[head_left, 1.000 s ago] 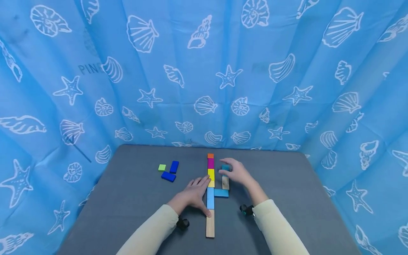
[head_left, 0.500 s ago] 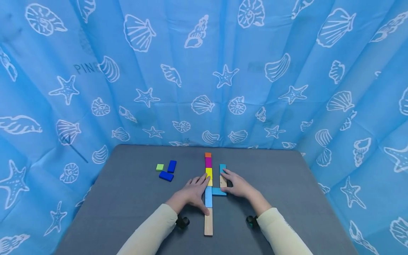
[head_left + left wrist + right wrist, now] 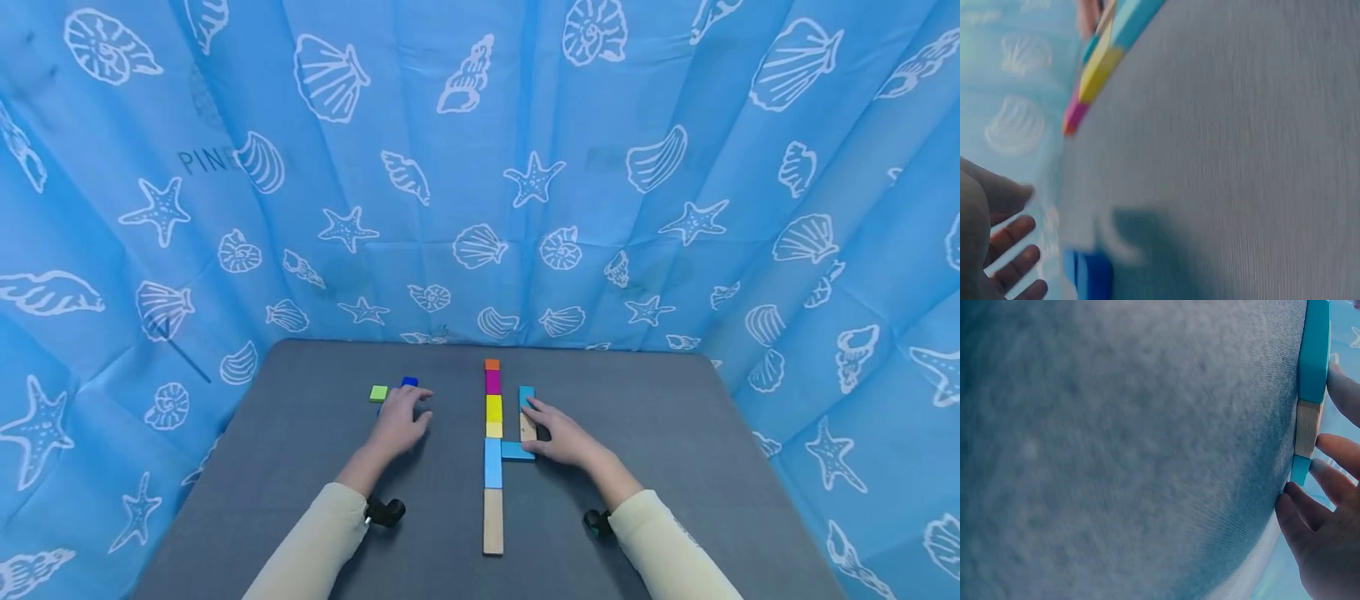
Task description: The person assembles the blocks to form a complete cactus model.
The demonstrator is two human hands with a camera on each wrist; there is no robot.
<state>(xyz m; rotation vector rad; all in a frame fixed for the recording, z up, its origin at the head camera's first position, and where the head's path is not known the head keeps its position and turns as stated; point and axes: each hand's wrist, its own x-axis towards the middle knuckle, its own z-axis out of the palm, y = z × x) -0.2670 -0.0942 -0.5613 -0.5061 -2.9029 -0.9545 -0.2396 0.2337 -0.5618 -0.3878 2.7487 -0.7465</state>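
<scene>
Down the middle of the grey table runs a column of flat blocks: orange (image 3: 492,364), magenta (image 3: 492,382), yellow (image 3: 493,408), light blue (image 3: 492,462) and bare wood (image 3: 492,521). A teal block (image 3: 517,451) juts right from it. Beyond stand a wooden block (image 3: 528,426) and another teal block (image 3: 527,396) in line. My right hand (image 3: 564,437) touches these with extended fingertips and thumb. At left my left hand (image 3: 396,427) hovers, fingers loosely spread, over dark blue blocks (image 3: 409,382), largely hiding them; a blue one (image 3: 1094,275) shows in the left wrist view.
A small lime green block (image 3: 378,393) lies left of the left hand's fingers. Behind the table (image 3: 315,367) hangs a blue curtain (image 3: 480,167) with white shell prints. Black wrist cameras sit at both cuffs.
My left hand has left the middle column and moved left over the dark blue blocks. My right hand came nearer, onto the wooden and teal blocks, then stayed there.
</scene>
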